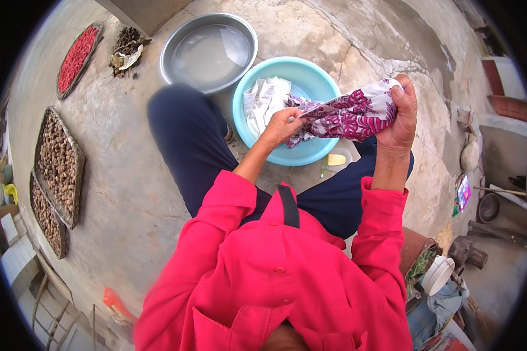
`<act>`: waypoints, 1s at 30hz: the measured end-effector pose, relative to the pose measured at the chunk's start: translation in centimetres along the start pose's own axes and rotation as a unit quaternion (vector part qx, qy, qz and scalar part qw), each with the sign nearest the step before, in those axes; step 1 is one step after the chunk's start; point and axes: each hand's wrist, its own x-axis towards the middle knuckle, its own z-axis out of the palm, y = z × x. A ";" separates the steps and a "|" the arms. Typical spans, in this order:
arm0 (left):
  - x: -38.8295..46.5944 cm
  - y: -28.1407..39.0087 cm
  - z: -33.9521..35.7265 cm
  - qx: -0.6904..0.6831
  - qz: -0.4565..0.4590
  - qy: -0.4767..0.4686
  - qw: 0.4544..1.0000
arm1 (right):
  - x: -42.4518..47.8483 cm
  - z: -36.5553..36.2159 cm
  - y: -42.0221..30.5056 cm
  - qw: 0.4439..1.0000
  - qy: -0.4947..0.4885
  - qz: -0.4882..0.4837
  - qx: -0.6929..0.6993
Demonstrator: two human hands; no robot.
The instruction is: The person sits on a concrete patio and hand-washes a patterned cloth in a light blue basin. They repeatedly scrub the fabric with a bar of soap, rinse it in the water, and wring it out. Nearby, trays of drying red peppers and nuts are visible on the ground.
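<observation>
My left hand (283, 126) pinches one edge of a white cloth with a purple floral print (349, 112) above a light blue plastic basin (290, 159). At the cloth's other end my right hand (399, 116) grips it, past the basin's right rim, so the fabric spans between both hands. Its loose part hangs down into the basin. White fabric (265, 103) lies bunched in the left half of the basin. Close to the basin's lower right rim, a yellow bar of soap (336, 159) rests in a clear dish on the concrete floor.
A metal basin of cloudy water (211, 55) stands beyond my left knee. Further left are a basket of red peppers (77, 59) and trays of walnut-like nuts (57, 162). A white bucket (438, 275) and logs (467, 251) are at the lower right.
</observation>
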 end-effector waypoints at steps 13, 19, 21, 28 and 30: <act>0.8 11.6 -0.5 -0.462 -0.003 0.060 0.885 | 0.6 -6.0 3.1 0.970 0.228 -0.080 -0.002; 0.5 11.0 0.8 -0.480 -0.016 0.051 0.876 | -0.6 -5.7 8.0 0.981 0.185 -0.034 -0.056; 0.0 10.5 1.1 -0.445 -0.042 0.099 0.889 | -1.1 -5.8 9.1 0.981 0.188 -0.014 -0.046; 0.2 3.9 -1.7 -0.168 -0.073 0.156 0.971 | 0.4 -5.1 5.6 0.977 0.206 -0.028 0.046; 0.8 0.9 -3.0 -0.102 -0.046 0.191 0.975 | 0.9 -4.3 4.3 0.984 0.170 -0.031 0.043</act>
